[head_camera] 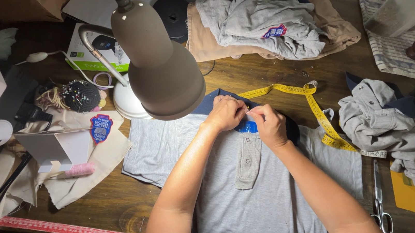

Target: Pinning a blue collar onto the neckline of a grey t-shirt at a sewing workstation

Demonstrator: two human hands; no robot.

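Observation:
A grey polo shirt point(258, 199) with a dark navy collar lies flat on the wooden table point(113, 200), its button placket toward me. My left hand point(227, 112) and my right hand point(269, 124) meet over the collar. Both pinch at a small blue patch point(246, 126) that rests on the collar area. Which hand carries the patch's weight I cannot tell; the fingers hide most of it.
A beige desk lamp point(160, 64) hangs over the shirt's left side. A yellow tape measure point(316, 114) curls to the right, with scissors point(378, 201) and a crumpled grey shirt point(386, 127) beyond. Folded garments point(259, 22) lie behind. A pincushion point(80, 96), another patch point(100, 127) and pink thread point(79, 170) sit left.

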